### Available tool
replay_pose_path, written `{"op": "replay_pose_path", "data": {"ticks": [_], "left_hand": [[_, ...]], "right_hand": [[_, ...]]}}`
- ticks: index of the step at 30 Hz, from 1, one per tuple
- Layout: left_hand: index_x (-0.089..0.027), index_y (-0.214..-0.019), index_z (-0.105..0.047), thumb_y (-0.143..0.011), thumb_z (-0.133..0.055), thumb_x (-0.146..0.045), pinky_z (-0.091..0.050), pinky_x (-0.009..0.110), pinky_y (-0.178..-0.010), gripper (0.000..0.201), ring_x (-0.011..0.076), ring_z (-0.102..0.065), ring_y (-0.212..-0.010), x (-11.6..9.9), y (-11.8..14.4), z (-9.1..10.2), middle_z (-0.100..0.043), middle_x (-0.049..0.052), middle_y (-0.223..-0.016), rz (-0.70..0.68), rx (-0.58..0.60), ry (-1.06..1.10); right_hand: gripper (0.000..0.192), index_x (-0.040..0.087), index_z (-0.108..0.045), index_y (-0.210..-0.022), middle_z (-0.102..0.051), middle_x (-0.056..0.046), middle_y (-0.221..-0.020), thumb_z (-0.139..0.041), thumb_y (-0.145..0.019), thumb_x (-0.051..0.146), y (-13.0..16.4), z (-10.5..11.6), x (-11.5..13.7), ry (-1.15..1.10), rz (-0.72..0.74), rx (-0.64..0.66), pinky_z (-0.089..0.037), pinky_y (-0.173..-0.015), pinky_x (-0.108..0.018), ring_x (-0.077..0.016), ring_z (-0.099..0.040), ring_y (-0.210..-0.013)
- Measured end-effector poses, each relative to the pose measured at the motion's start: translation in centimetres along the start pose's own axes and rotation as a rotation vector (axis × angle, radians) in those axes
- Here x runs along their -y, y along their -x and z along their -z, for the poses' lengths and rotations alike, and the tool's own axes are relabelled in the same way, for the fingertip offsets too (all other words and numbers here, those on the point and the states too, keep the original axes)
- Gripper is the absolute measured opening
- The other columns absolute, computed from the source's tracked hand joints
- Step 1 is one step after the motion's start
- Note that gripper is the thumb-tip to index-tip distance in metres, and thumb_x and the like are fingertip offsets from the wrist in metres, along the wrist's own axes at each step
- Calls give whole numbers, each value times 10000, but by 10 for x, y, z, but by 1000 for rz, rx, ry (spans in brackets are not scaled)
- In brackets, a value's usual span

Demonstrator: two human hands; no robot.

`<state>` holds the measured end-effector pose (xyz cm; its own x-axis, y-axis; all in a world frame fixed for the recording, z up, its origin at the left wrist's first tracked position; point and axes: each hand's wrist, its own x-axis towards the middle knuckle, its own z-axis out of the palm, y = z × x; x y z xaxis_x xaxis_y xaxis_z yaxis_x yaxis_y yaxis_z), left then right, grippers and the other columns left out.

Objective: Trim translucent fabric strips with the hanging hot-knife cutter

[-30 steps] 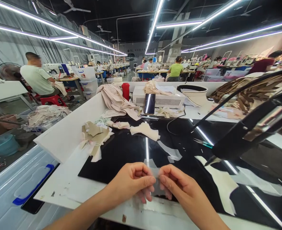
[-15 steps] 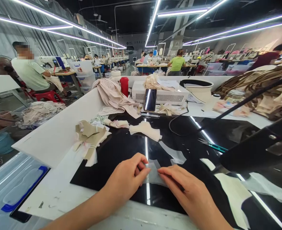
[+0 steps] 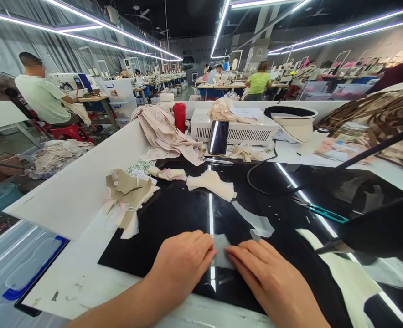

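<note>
A small sheer fabric piece (image 3: 221, 250) is pressed flat on the black mat (image 3: 174, 214), pinned betw. fingertips of left hand (image 3: 183, 264) at its 9 o'clock & right hand (image 3: 270, 280) at 3; both hands' fingers are curled narrow on its edges. Cream scraps (image 3: 212, 183) are seen at 12, phone (image 3: 218, 137) farther back.

long ceiling light strips (image 3: 218, 27) overhead
</note>
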<state>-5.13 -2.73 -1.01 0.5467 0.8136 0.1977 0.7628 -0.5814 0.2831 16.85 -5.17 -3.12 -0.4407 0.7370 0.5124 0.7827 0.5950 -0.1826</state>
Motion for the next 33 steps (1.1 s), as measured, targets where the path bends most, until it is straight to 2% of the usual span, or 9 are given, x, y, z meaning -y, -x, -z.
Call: {"op": "replay_pose_path", "data": {"ticks": [12,27,30,33], "left_hand": [[-202,-863,-608,-1049,-561,-208,-331,304,-579,192,162,-594,-631,2,4,-3,-639,-13,-759,-34,-58,-31],[-203,-877,-617,-1047,-568,-203,-356,315,-582,178,171,-628,-669,4,3,-4,-646,-10,-786,5,-17,-98],[-204,-879,-618,-1047,-553,-188,-378,316,-591,181,176,-612,-670,4,4,-2,-639,-4,-781,-8,-76,-149],[-192,-900,-628,-1069,-472,-160,-444,333,-650,232,199,-601,-707,3,3,0,-648,24,-799,-102,-206,-202]], "right_hand": [[328,210,-729,-1029,-705,-18,-811,-412,-1111,217,-5,0,4,-54,-18,-15,-527,-632,-282,-156,-647,-687],[350,233,-726,-1052,-673,-21,-819,-385,-1123,268,-1,-5,4,-75,-79,24,-490,-614,-298,-172,-644,-698],[360,229,-729,-1048,-674,-25,-819,-381,-1125,274,-2,-5,4,-72,-78,17,-486,-613,-291,-169,-643,-696],[364,230,-731,-1026,-676,-23,-805,-384,-1124,275,-4,-5,5,-60,-73,4,-487,-617,-293,-168,-644,-686]]}}
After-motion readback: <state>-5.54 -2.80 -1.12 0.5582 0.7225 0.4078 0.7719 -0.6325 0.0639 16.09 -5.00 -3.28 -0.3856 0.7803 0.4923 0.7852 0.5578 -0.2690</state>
